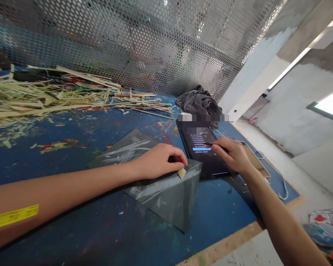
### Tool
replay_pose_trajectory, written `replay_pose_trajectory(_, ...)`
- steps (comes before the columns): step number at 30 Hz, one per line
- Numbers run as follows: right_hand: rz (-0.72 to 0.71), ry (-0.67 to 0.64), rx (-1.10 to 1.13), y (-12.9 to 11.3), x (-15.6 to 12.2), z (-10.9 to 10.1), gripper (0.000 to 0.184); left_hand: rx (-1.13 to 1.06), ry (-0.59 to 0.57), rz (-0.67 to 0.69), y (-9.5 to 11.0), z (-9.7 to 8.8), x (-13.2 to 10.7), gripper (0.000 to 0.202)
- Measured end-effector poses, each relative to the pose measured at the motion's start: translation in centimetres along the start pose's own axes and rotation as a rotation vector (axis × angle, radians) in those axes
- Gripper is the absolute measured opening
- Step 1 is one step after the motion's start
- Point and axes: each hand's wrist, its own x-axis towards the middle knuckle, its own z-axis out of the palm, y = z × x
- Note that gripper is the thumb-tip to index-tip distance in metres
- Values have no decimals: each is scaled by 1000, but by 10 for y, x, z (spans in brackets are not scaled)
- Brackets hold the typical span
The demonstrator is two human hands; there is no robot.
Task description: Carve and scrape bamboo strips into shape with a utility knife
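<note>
Head view: a small pale piece (181,173) is pinched between thumb and fingers of the nearly closed left hand (162,160) above a chalk-streaked dark sheet (166,207), while a thin dark stylus (224,149) is gripped by the closed right hand (233,153). Its tip is held over the tablet (192,166), which is set near the surface's (100,229) right edge, right of the left hand and closer to the right, its long axis pointed toward the far edge, where a grey cloth (199,103) and, farther left, pale strips (80,107) are heaped.
</note>
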Motion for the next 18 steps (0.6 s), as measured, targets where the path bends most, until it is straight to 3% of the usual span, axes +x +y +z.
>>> replay_pose_trajectory(5,57,206,8,-3,-4,-11,25,-60,-28,-21,-1,-1,0,9)
replay_pose_trajectory(10,145,168,-30,5,-19,-22,25,-61,-19,-17,-3,-2,1,9)
replay_pose_trajectory(15,195,54,-72,17,-39,-18,27,-38,-18,5,-4,-1,2,11)
replay_pose_trajectory(18,209,61,-67,19,-42,-15,29,-49,-17,-4,-3,-1,2,10)
